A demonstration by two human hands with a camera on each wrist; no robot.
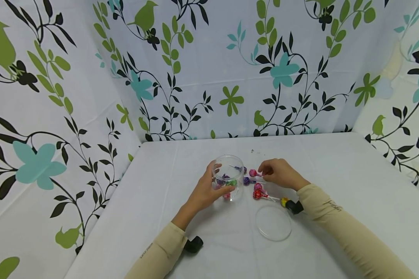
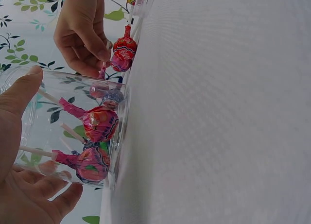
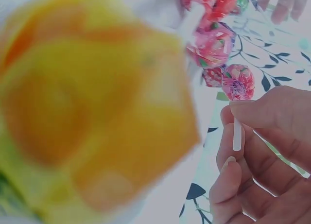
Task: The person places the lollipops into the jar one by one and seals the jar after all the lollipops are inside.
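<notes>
A clear plastic jar (image 1: 228, 174) stands on the white table (image 1: 335, 166) with several wrapped lollipops (image 2: 99, 123) inside. My left hand (image 1: 209, 190) grips its side, thumb (image 2: 22, 90) on one wall and fingers (image 2: 48, 195) curled round the other. Just right of the jar, my right hand (image 1: 279, 173) pinches the white stick (image 3: 237, 131) of a pink lollipop (image 1: 253, 173), whose wrapped head (image 3: 238, 81) points toward the jar. Loose lollipops lie between the hands: a purple one (image 1: 246, 180), red ones (image 1: 258, 192) and a yellow one (image 1: 284, 201), which fills the right wrist view as a blur (image 3: 92, 107).
The jar's clear round lid (image 1: 273, 223) lies flat on the table in front of my right forearm. Leaf-and-flower patterned cloth walls (image 1: 209, 69) close in the table at the back and both sides.
</notes>
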